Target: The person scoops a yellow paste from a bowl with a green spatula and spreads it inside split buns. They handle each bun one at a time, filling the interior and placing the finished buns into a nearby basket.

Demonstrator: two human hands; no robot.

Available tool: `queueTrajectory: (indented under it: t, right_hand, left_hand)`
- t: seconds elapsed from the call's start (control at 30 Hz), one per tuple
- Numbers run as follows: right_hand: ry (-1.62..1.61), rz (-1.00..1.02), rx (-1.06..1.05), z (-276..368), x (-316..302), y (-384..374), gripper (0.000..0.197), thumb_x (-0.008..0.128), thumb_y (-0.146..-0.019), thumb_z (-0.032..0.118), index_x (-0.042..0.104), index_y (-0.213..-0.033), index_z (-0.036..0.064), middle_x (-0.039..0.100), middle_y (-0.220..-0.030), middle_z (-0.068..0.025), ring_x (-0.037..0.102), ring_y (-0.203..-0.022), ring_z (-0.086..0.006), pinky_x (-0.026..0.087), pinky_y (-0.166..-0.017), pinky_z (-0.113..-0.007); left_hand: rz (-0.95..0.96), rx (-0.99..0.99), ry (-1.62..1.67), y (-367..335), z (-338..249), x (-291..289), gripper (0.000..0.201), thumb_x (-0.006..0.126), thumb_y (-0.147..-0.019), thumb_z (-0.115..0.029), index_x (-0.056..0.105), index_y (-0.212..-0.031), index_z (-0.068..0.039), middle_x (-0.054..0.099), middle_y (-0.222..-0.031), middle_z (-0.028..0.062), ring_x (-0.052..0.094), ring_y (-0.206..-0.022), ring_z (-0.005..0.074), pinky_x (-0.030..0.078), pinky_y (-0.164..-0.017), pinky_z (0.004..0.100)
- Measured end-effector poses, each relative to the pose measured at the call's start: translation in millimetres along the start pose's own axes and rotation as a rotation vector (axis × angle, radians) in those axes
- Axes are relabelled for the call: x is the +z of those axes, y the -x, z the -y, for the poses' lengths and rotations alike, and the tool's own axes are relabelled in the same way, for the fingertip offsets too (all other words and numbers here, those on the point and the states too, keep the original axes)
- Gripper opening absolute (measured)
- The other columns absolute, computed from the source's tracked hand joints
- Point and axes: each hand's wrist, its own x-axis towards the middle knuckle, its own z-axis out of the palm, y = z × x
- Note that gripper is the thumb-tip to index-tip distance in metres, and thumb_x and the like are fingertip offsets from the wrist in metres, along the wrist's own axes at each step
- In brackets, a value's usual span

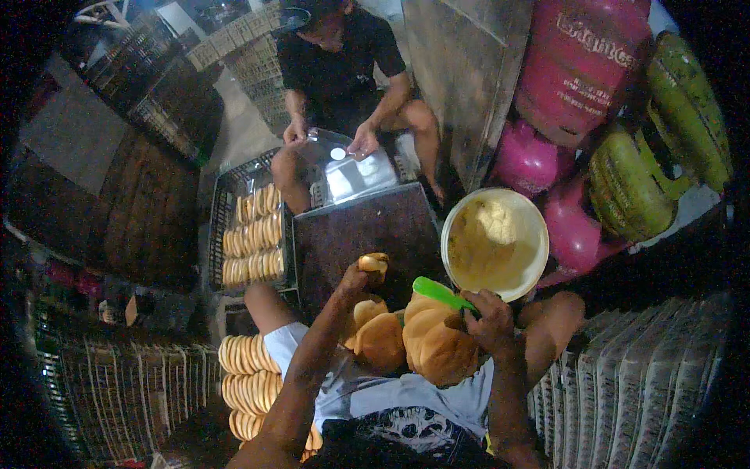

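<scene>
Pinched in my left hand (356, 278) is a small golden bun (374, 264), raised above the near edge of the dark table. My right hand (492, 316) grips a bright green plastic spatula (439, 291), its blade pointing left over the piled buns. Those round brown buns (441, 352) lie clustered in front of my lap, with more buns (379, 341) beside them under my left wrist. To the right stands a white tub (544, 254), with pale yellow cream (500, 223) spread inside and heaped at its far side.
Across the dark table (355, 234), another person (344, 70) holds a clear plastic bag (344, 160). A black crate (219, 203) of buns in rows stands at left. More stacked buns (250, 387) sit beside my left leg. Pink and green gas cylinders (582, 70) crowd the far right.
</scene>
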Motion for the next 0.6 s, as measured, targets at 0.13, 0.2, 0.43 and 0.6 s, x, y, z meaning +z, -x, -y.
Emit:
queueTrajectory:
  t: [0.13,0.2,0.43,0.6]
  right_hand:
    - [-0.014,-0.026,0.013,1.3,-3.4,-3.7,0.032,0.072,-0.079,0.008,0.072,-0.111,0.0047,0.070,-0.097,-0.0159,0.068,-0.091,-0.0360,0.056,-0.084,-0.045]
    - [0.031,-0.090,-0.028,1.9,-1.8,-2.1,0.033,0.072,-0.079,0.010,0.072,-0.112,0.0055,0.070,-0.098,-0.0161,0.068,-0.091,-0.0365,0.056,-0.085,-0.045]
    - [0.027,-0.010,-0.048,-14.6,12.4,5.4,0.035,0.073,-0.082,0.015,0.071,-0.116,0.0085,0.070,-0.106,-0.0155,0.068,-0.098,-0.0357,0.055,-0.091,-0.044]
    - [-0.030,-0.062,-0.056,-26.6,24.7,5.7,0.035,0.073,-0.082,0.018,0.071,-0.117,0.0093,0.070,-0.111,-0.0153,0.068,-0.101,-0.0339,0.053,-0.095,-0.042]
  left_hand:
    - [0.031,-0.031,0.026,-7.6,-15.7,12.8,0.048,0.076,-0.082,-0.011,0.063,-0.128,-0.010,0.069,-0.101,0.0042,0.065,-0.079,0.0169,0.054,-0.068,0.0312]
    - [-0.014,-0.069,-0.085,-17.0,-15.5,11.4,0.050,0.074,-0.084,-0.017,0.060,-0.131,-0.010,0.068,-0.103,0.0014,0.067,-0.085,0.0165,0.056,-0.072,0.0333]
    - [-0.304,-0.049,-0.821,-70.1,0.1,-1.6,0.074,0.074,-0.079,-0.061,0.065,-0.117,0.002,0.071,-0.109,0.0226,0.071,-0.103,0.0368,0.056,-0.083,0.0448]
    - [-0.179,0.283,-1.035,-16.6,-24.9,34.2,0.056,0.081,-0.081,-0.039,0.064,-0.115,0.002,0.069,-0.108,0.0220,0.067,-0.102,0.0371,0.053,-0.085,0.0457]
